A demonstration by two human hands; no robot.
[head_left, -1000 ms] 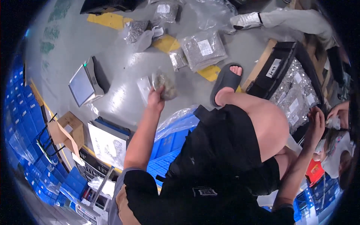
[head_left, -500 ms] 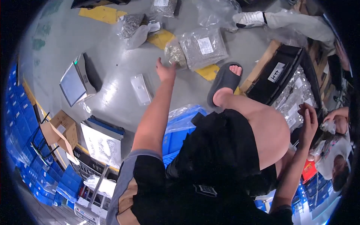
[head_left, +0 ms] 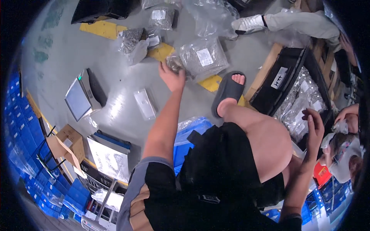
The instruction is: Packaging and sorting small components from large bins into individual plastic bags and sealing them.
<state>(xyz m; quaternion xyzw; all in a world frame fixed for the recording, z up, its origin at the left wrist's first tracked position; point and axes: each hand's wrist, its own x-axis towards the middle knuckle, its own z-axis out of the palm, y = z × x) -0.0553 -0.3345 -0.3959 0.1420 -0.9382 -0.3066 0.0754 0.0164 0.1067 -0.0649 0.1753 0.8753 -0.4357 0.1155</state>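
Observation:
My left hand (head_left: 172,78) reaches over the grey floor to a small clear plastic bag of small metal-coloured parts (head_left: 175,62). Its fingers are spread and lie against the near side of the bag, covering part of it. Close beside sits a larger clear bag of small grey parts (head_left: 204,57) with a white label. On the right, my right hand (head_left: 315,125) hangs with fingers apart and loosely bent, nothing visible in it. It is nearest to a black crate (head_left: 275,82) holding several clear bags of parts (head_left: 298,104).
More bags of parts (head_left: 131,40) lie beyond my left hand. A scale-like device with a flat panel (head_left: 78,99), a clear flat box (head_left: 145,104), an open carton (head_left: 67,144) and blue bins (head_left: 32,154) stand left. Another person's leg (head_left: 296,25) and hand (head_left: 348,113) are at right.
My left hand has moved right onto the small bag, which keeps its place beside the larger bag. The whole view has shifted slightly. My right hand stays near the crate.

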